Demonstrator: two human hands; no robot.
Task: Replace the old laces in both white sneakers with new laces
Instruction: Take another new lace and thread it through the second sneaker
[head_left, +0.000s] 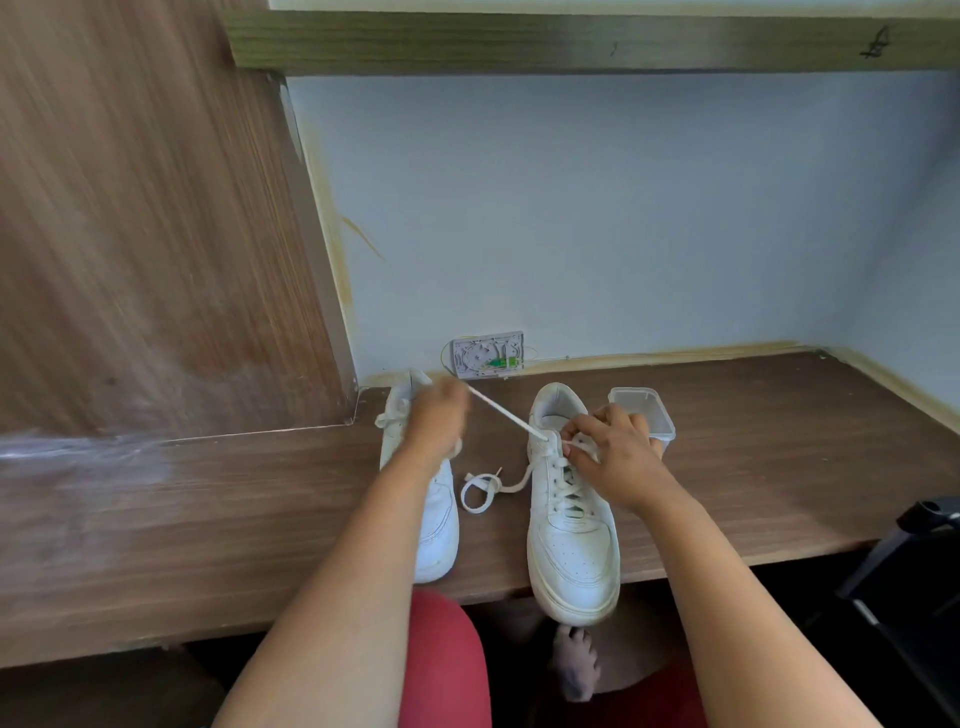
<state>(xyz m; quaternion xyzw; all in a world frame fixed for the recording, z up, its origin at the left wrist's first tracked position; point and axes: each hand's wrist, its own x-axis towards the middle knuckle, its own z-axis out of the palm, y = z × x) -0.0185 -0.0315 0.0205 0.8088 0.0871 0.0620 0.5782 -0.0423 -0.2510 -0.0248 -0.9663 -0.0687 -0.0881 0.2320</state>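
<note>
Two white sneakers stand on a wooden desk (260, 499), toes toward me. The right sneaker (571, 551) is laced, and its toe hangs over the desk's front edge. My left hand (439, 418) grips one end of its white lace (506, 415) and holds it taut up and to the left, above the left sneaker (436, 525). My right hand (613, 449) pinches the other lace end at the top eyelets of the right sneaker. A loose loop of lace (480, 491) lies on the desk between the shoes.
A clear plastic container (644, 410) stands just behind my right hand. A small white wall box (487, 354) with wires sits at the desk's back edge. A tall wooden panel (145, 234) rises at the left. A black stand (914, 571) is at the lower right.
</note>
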